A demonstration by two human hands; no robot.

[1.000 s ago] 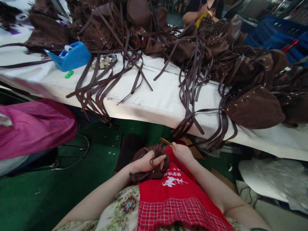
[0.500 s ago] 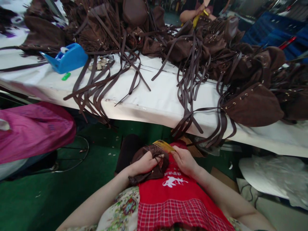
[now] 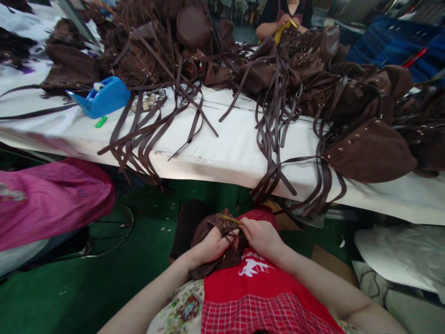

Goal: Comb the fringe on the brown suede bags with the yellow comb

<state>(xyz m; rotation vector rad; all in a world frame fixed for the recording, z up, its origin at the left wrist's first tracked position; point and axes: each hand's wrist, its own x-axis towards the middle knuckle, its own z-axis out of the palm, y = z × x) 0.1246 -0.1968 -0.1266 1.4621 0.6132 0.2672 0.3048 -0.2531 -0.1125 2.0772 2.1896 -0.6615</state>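
Observation:
On my lap, over the red apron, lies a brown suede bag, bunched up. My left hand is closed on the gathered bag, thumb on top. My right hand pinches the end of a yellow comb just to the right. The comb is seen nearly edge-on, laid against the bag's top, and its teeth are hard to make out. Thin dark cords hang around my left fingers. Both hands are close together, below the table's front edge.
A white table crosses in front, heaped with brown bags whose straps dangle over its edge. A blue tape dispenser stands on the left. Pink cloth is at left. Across the table a co-worker's hands hold something yellow.
My right hand has moved left toward my left hand. The comb has turned from showing its toothed face to nearly edge-on, against the bag. The view has shifted slightly.

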